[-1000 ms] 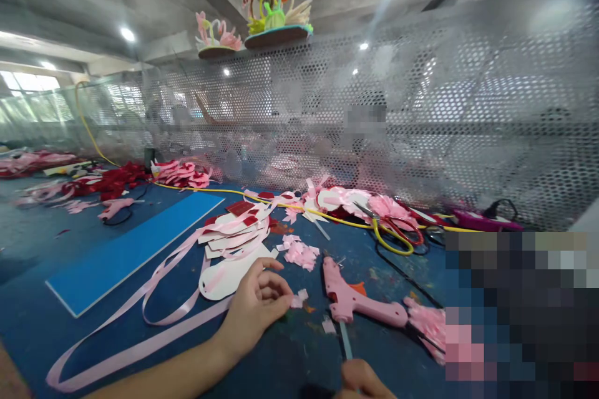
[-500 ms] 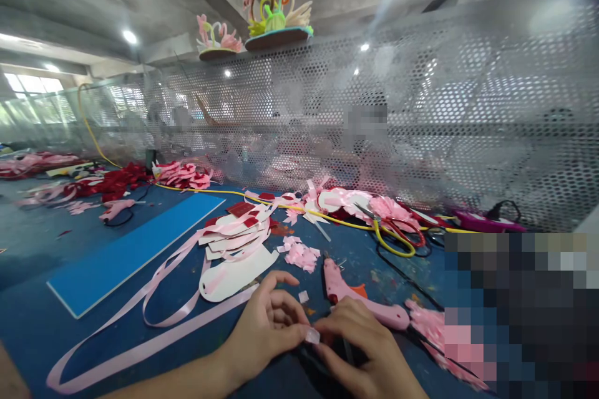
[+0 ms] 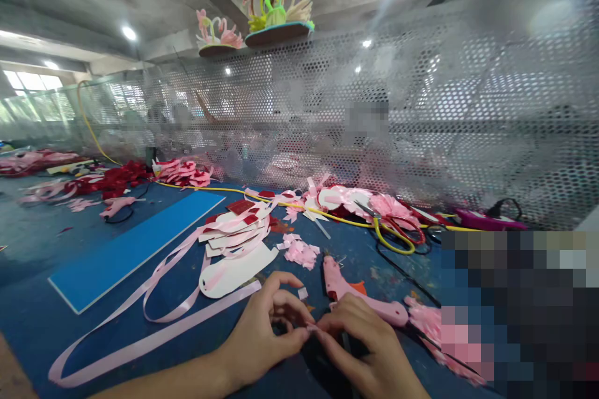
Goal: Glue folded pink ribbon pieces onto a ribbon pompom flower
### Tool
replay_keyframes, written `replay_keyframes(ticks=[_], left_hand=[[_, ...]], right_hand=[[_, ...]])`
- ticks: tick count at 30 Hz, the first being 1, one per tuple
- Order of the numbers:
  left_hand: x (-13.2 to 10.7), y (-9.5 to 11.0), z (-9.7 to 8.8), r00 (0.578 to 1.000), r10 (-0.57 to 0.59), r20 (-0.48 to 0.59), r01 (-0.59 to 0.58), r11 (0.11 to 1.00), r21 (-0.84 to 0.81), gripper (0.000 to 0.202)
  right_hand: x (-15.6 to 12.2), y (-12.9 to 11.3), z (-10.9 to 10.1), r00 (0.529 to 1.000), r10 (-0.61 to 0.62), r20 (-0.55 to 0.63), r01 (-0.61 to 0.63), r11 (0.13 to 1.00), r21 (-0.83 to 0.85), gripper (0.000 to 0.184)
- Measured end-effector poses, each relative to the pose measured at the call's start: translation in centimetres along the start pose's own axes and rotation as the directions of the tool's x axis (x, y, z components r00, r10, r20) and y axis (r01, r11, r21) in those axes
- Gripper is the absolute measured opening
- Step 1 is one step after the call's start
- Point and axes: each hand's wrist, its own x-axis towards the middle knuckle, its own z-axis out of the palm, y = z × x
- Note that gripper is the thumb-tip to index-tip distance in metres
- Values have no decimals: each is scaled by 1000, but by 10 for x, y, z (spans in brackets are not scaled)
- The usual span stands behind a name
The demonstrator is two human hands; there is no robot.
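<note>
Blue table (image 3: 32,230) beneath you: by its near edge, your left hand (image 3: 256,329) and right hand (image 3: 362,338) pinch a small ribbon piece (image 3: 312,328). Half a second ago it showed flat; now only a sliver.

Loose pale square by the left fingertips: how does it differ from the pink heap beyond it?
The loose square is one piece; the pink heap is many overlapping pieces. The square is paler and smaller than the heap. The square lies nearer the left hand than the heap. Both lie on the blue table.

Both hands (image 3: 259,333) (image 3: 362,330), curled, pinch close beside each other.
</note>
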Motion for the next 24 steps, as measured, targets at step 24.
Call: replay_keyframes(ticks=[24], left_hand=[[-8, -6, 5, 937, 326, 127, -332, 717, 612, 37]], right_hand=[[-5, -5, 7, 973, -225, -51, 210, 956, -204, 12]])
